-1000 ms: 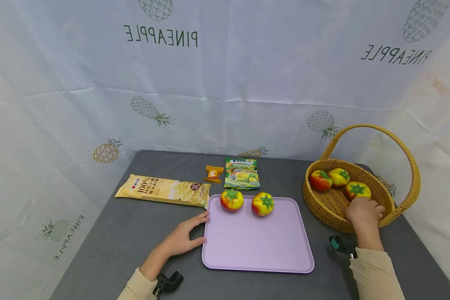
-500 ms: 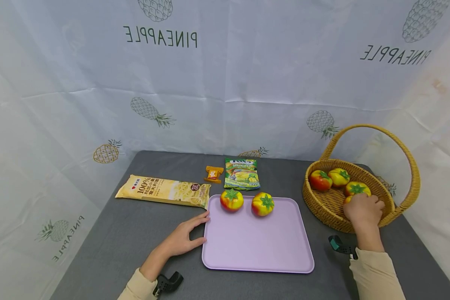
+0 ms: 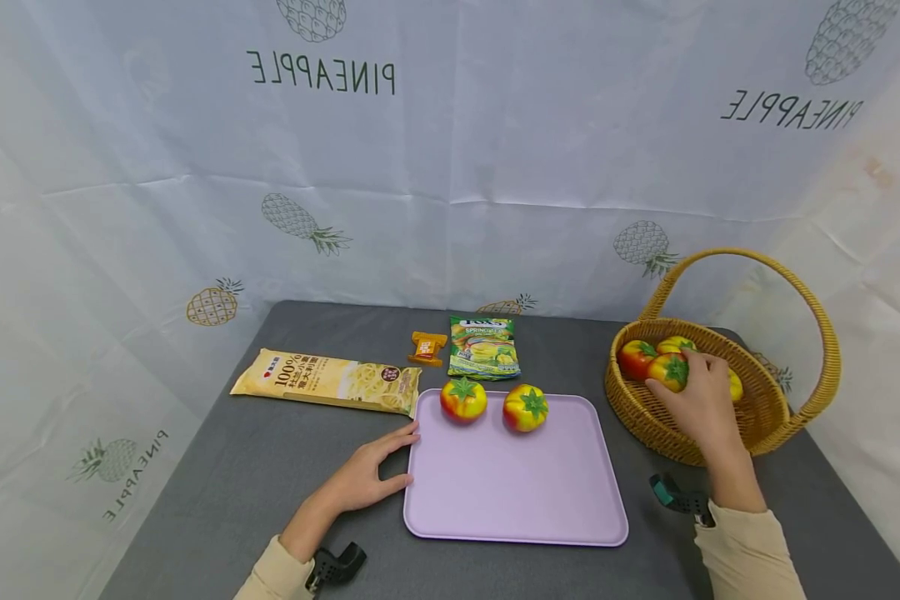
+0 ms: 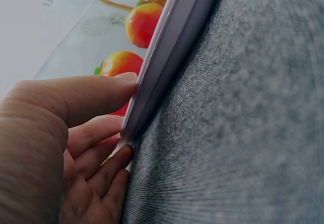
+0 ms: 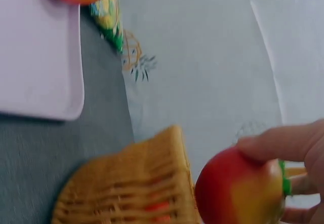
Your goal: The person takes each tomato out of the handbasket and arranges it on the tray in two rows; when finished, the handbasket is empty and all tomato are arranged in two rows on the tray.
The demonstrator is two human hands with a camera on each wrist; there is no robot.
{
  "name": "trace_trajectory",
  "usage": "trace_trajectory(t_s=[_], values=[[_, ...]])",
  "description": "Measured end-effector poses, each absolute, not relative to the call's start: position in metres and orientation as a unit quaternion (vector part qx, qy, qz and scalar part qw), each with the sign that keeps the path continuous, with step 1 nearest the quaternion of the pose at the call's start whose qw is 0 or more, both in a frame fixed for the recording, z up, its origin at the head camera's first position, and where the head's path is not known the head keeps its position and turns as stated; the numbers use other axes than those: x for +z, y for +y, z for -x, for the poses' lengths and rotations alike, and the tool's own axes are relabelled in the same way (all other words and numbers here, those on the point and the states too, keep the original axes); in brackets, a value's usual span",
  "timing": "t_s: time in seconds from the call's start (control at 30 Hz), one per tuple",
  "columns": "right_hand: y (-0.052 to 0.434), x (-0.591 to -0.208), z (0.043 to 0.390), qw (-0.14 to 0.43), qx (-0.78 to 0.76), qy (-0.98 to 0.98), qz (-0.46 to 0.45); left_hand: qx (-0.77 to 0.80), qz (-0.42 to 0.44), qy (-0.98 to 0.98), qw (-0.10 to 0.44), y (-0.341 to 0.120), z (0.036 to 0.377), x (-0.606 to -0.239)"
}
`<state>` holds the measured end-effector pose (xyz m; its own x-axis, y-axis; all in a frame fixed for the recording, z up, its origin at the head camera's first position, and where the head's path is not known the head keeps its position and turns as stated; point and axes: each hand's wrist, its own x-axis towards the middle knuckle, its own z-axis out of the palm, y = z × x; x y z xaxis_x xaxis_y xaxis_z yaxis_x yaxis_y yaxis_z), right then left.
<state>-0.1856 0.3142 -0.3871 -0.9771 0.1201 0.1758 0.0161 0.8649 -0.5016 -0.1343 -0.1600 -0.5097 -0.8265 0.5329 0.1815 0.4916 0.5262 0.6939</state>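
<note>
My right hand (image 3: 705,404) grips a red-and-yellow fruit (image 3: 669,372) with a green star-shaped top, over the wicker basket (image 3: 648,429). In the right wrist view, thumb and fingers pinch this fruit (image 5: 238,188) above the basket rim. Inside the basket sit a redder fruit (image 3: 636,358), a yellow fruit (image 3: 675,342) and another yellow one (image 3: 735,386) partly behind the hand. My left hand (image 3: 367,475) touches the left edge of the lilac tray (image 3: 517,492) with extended fingers. Two similar fruits, one left (image 3: 463,402) and one right (image 3: 526,408), lie along the tray's far side.
A long yellow pasta packet (image 3: 326,382) lies left of the tray's far corner. Behind the tray are a small orange wrapped snack (image 3: 427,348) and a green candy bag (image 3: 484,348). The basket's tall handle (image 3: 825,333) arches over its right side. A pineapple-print cloth (image 3: 450,150) hangs behind the table.
My right hand has lifted a fruit from the basket's near right part and moved it up and left, uncovering a yellow fruit. The left hand and tray have stayed put.
</note>
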Motion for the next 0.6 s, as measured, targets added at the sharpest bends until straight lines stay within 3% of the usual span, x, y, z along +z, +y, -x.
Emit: trace_trajectory(t_s=[0.27, 0.6], values=[[0.293, -0.390, 0.184, 0.163, 0.296, -0.941, -0.021, 0.393, -0.294, 0.871, 0.030, -0.160, 0.135, -0.511], [0.262, -0.404, 0.175, 0.147, 0.331, -0.931, -0.042, 0.395, -0.291, 0.871, 0.026, -0.160, 0.135, -0.513]])
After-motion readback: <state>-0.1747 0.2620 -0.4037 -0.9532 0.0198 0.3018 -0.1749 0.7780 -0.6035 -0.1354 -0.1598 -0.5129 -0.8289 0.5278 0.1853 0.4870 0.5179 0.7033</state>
